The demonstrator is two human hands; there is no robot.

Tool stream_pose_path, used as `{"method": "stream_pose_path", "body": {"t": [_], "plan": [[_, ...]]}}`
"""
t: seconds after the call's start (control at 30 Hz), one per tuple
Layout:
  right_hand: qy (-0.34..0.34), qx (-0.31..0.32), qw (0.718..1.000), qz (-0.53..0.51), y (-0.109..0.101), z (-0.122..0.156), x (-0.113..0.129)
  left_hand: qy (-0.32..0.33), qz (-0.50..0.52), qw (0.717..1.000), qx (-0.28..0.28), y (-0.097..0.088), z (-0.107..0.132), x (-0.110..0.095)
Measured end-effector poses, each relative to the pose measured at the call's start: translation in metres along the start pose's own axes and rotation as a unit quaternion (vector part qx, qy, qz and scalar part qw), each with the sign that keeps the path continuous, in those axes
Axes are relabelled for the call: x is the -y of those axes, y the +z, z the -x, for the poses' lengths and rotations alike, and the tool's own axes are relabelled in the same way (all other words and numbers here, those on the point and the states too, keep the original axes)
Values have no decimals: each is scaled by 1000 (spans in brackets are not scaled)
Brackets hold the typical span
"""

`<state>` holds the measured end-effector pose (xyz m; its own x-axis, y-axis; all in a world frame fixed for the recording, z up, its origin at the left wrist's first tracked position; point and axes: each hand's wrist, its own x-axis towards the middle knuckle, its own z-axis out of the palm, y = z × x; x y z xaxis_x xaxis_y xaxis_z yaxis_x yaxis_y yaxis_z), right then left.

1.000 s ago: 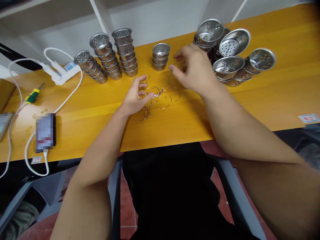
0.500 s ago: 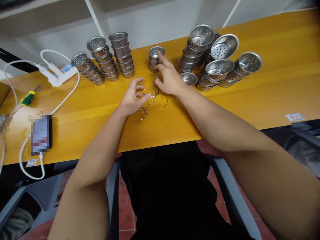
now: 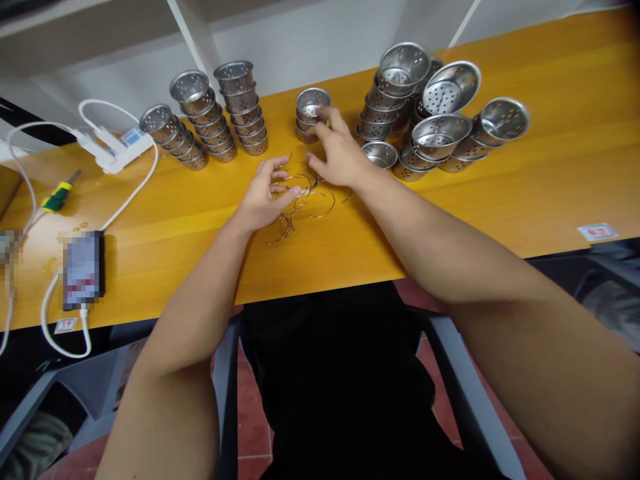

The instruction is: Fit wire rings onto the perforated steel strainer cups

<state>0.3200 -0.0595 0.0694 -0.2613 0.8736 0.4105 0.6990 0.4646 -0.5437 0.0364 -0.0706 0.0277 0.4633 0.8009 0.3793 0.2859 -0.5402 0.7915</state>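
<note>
Yellow desk: wooden.
Cup cluster: at right, uncovered since the right hand left.
Right hand: by the short stack; fingers parted, contact unclear.
Left hand: unmoved, loosely spread beside the wires.
Short stack: upright, left of the cup cluster.
Wires: curved, loose.

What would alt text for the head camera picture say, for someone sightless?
A person's open left hand is by loose curved wires on a yellow table; the open right hand is by a short stack of perforated metal cups. More cup stacks stand on either side.
</note>
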Motion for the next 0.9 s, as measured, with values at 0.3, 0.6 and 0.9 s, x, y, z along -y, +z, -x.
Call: {"method": "stream_pose_path", "body": {"t": [0.3,0.6,0.9], "plan": [[-25,-11,1000,-3,16,-3,-21,13,-7,1000,4,-4,0,2],[-54,-25,998,-23,-5,7,25,29,-30,998,-50,-9,-3,15],[-77,8,990,-120,1,32,82,46,-52,993,-96,-21,-12,4]]}}
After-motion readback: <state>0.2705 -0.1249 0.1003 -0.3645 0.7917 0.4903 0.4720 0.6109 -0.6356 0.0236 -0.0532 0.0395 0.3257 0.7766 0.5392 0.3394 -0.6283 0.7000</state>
